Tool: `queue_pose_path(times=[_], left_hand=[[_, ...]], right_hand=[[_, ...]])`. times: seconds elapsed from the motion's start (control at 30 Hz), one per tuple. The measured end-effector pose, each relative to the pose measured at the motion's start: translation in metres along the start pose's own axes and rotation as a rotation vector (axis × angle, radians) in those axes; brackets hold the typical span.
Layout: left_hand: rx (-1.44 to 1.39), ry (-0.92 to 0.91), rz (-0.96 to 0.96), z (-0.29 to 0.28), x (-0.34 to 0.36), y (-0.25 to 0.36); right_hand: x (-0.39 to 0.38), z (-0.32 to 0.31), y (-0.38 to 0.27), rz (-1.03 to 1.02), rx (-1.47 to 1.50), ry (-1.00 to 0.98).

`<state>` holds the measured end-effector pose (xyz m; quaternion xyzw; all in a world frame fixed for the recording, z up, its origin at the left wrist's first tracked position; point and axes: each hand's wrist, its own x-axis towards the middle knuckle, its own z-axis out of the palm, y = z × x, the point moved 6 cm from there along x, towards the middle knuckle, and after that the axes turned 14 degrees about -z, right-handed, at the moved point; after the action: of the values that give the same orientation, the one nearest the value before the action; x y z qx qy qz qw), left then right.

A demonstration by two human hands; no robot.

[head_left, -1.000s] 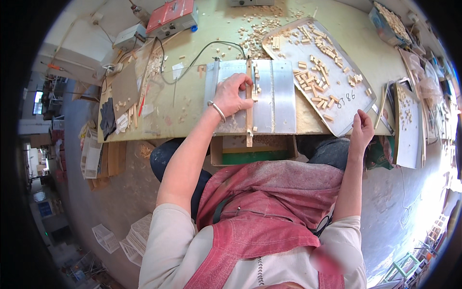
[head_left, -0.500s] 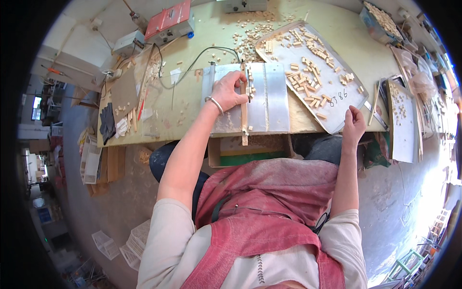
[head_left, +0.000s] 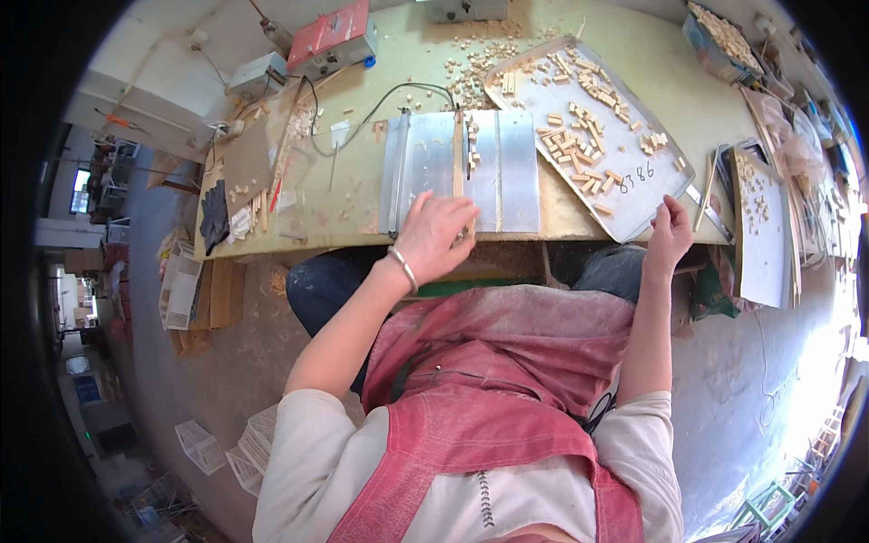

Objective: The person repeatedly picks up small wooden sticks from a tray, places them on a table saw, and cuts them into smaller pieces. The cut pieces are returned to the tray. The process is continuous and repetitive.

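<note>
A pale wooden strip (head_left: 459, 154) runs along the middle of a silvery metal plate (head_left: 425, 163) at the front of the table. My left hand (head_left: 433, 240), a bangle on its wrist, is curled over the strip's near end at the plate's front edge and hides that end. Just right of the strip, small wood blocks (head_left: 472, 149) lie in a row by a dark narrow slot. My right hand (head_left: 668, 235) is off the table's front edge by the near corner of a metal tray (head_left: 625, 222), fingers closed; anything in them is hidden.
Many small wood blocks lie in the tray and loose behind the plate. A red box (head_left: 330, 41) and a cable (head_left: 380, 100) are at the back left, a dark glove (head_left: 214, 217) at the left edge. A filled bin (head_left: 711, 54) stands back right.
My left hand has come back toward me along the strip, from the middle of the plate to its front edge. My right hand has hardly moved.
</note>
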<state>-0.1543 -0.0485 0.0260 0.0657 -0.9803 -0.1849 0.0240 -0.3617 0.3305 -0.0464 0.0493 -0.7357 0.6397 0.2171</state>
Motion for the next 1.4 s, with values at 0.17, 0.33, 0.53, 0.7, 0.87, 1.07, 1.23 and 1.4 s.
queue_pose_path(times=[0.17,0.33,0.53,0.7,0.87,1.07,1.23,1.4], left_hand=[[-0.032,-0.130,0.049,-0.010,-0.030,0.023],[-0.125,0.065,-0.030,-0.024,-0.042,0.033],[-0.099,0.299,-0.224,-0.046,-0.073,0.005],[-0.008,0.479,-0.403,-0.065,-0.137,-0.061],[-0.010,0.693,-0.561,-0.101,-0.178,-0.095],[-0.026,0.832,-0.679,-0.086,-0.239,-0.106],[-0.050,0.819,-0.653,-0.076,-0.247,-0.098],[-0.099,0.848,-0.550,-0.086,-0.216,-0.106]], right_hand=[[0.053,-0.085,0.063,-0.124,-0.471,0.146],[0.077,-0.120,0.125,0.077,-1.001,-0.191],[0.091,-0.121,0.159,0.145,-1.065,-0.286],[0.104,-0.143,0.173,0.159,-0.872,-0.232],[0.091,-0.214,0.242,0.371,-0.386,-0.095],[0.069,-0.151,0.133,0.294,0.166,0.034],[0.051,-0.093,0.012,0.140,0.353,-0.227],[0.020,-0.073,-0.028,0.163,0.625,-0.519]])
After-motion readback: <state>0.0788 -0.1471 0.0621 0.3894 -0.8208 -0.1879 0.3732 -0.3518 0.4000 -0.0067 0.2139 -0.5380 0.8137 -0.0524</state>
